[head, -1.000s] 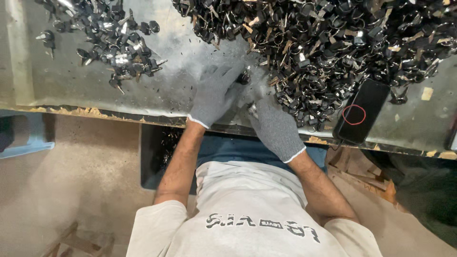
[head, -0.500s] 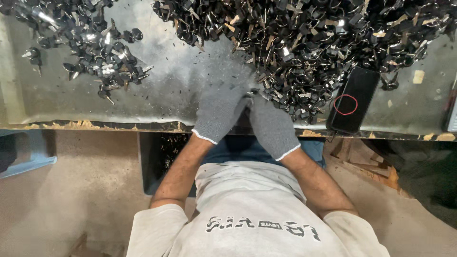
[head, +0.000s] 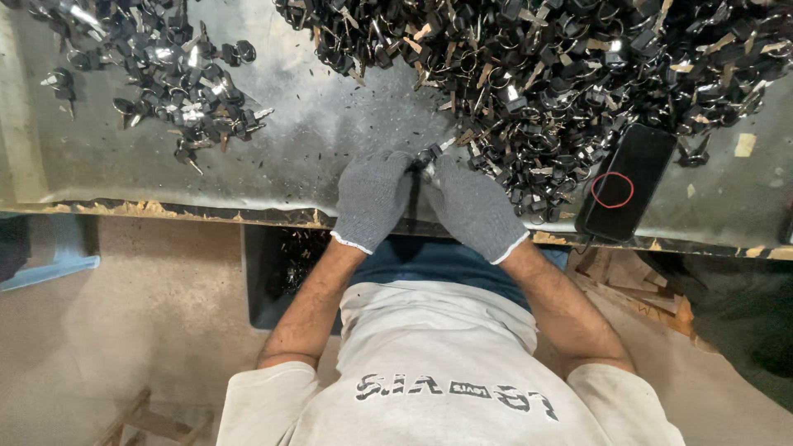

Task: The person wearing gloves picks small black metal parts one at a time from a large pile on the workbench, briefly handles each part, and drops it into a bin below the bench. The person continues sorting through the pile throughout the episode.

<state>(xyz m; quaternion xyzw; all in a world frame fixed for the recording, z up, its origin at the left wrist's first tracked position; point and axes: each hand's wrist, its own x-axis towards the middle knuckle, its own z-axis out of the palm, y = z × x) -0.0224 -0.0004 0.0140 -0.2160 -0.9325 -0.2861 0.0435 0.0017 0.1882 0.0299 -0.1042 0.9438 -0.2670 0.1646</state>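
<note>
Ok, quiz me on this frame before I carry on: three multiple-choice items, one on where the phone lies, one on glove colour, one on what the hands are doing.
1. Where does the black phone lie?
A. at the bench's near edge, right of the hands
B. beside the small pile on the left
C. on the floor

2. What colour are the gloves?
A. white
B. grey
C. blue

3. How do the hands stand?
A. apart, resting flat
B. together over a small dark part
C. lifted clear off the bench

Answers:
1 A, it sits by the metal bench edge next to the big pile.
2 B, both the left hand and right hand wear grey knit.
3 B, both meet at a small part.
</note>
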